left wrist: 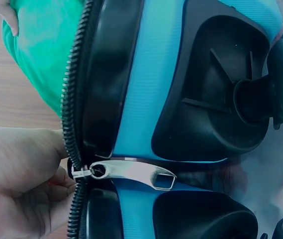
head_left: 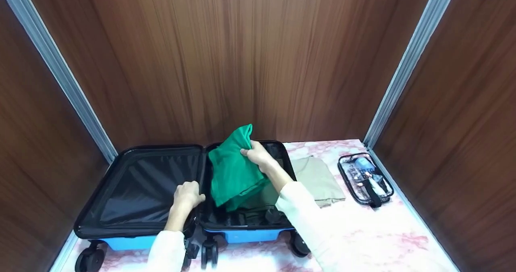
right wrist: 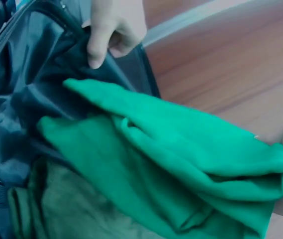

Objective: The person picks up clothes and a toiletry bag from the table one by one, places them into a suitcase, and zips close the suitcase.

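A folded green cloth garment [head_left: 236,167] hangs tilted over the right half of an open blue suitcase [head_left: 252,235]. My right hand [head_left: 258,155] pinches its upper right edge between thumb and fingers. In the right wrist view the green garment [right wrist: 181,154] droops in loose layers above an olive folded cloth [right wrist: 76,204] that lies in the suitcase. With curled fingers, my left hand [head_left: 187,193] holds the rim where the two halves meet. The left wrist view has that hand [left wrist: 22,179] beside the zipper and its metal pull [left wrist: 131,173].
A beige folded garment [head_left: 316,179] lies right of the suitcase. Farther right is a clear pouch with black edging [head_left: 365,179], holding small items. Brown wood-grain panels [head_left: 250,62] enclose the marbled surface [head_left: 375,231]. Black suitcase wheels [head_left: 89,259] stick out in front.
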Demonstrator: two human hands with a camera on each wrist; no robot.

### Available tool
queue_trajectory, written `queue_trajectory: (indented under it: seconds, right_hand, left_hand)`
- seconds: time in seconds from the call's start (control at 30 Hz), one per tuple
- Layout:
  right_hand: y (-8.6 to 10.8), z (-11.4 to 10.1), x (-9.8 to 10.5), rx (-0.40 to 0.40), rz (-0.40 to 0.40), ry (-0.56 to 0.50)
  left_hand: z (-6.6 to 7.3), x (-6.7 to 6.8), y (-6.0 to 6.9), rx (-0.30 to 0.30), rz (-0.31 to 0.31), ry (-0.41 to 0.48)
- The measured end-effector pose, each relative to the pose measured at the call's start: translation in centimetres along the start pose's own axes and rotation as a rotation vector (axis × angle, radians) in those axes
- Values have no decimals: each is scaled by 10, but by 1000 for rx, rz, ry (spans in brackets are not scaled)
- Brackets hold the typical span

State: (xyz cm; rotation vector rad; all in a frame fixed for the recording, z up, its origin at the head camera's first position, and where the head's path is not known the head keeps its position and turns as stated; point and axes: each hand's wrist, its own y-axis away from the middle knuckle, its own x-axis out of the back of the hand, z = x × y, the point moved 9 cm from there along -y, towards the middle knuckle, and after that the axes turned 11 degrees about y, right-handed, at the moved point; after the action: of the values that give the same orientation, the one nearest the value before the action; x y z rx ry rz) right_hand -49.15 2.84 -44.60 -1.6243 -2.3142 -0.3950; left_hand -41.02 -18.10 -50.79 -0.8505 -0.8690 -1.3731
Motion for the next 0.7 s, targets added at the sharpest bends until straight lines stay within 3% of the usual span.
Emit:
queue_trajectory:
  seconds: [0.13, 0.27, 0.47, 0.7]
  right_hand:
    - [0, 28, 0, -27, -13, -89]
    - [1, 66, 11, -55, 27, -140]
    - [4, 125, 33, -132, 154, -51]
    - [9, 142, 46, -202, 219, -19]
  left_hand:
    - [0, -3, 1, -2, -7, 1]
    - [-1, -3, 3, 5, -16, 6]
    - [-3, -1, 2, 3, -10, 0]
    - [-2, -1, 0, -4, -12, -6]
